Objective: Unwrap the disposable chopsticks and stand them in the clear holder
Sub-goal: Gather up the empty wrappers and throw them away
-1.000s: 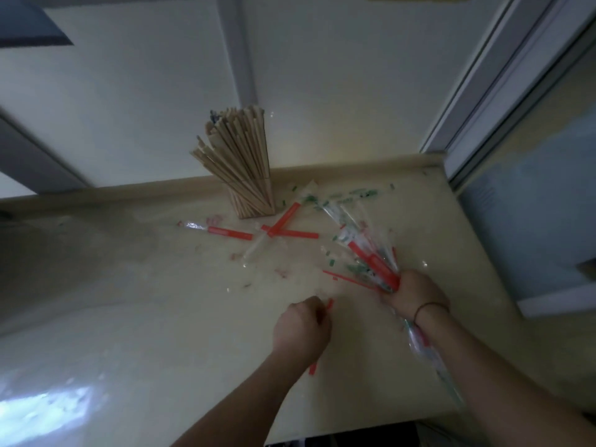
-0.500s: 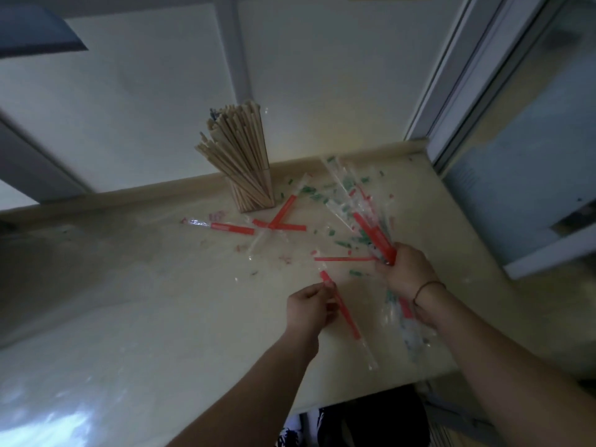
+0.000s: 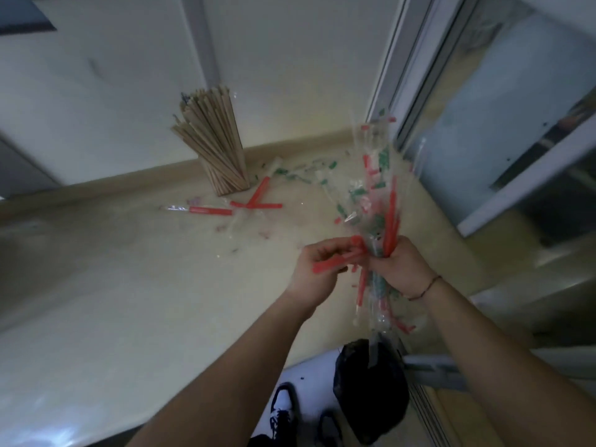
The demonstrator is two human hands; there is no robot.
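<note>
Motion blur softens all detail. Left to right: a clear holder [image 3: 230, 180], its walls barely discernible, stands on the surface [image 3: 129, 269] near the wall, packed with bare wooden chopsticks [image 3: 209, 130]. Red-banded wrappers [image 3: 211, 210] lie beside it. The left grip [image 3: 317, 269] pinches one red wrapper [image 3: 335, 261]. The right grip [image 3: 401, 269] is clenched around a bundle of wrappers [image 3: 375, 201]; whether chopsticks remain inside cannot be told. A black bag [image 3: 367, 391] hangs below the surface edge.

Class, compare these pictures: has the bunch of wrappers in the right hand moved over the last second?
Yes. The bunch of wrappers in the right hand has risen off the table and now stands upright, its tips showing against the window frame.
</note>
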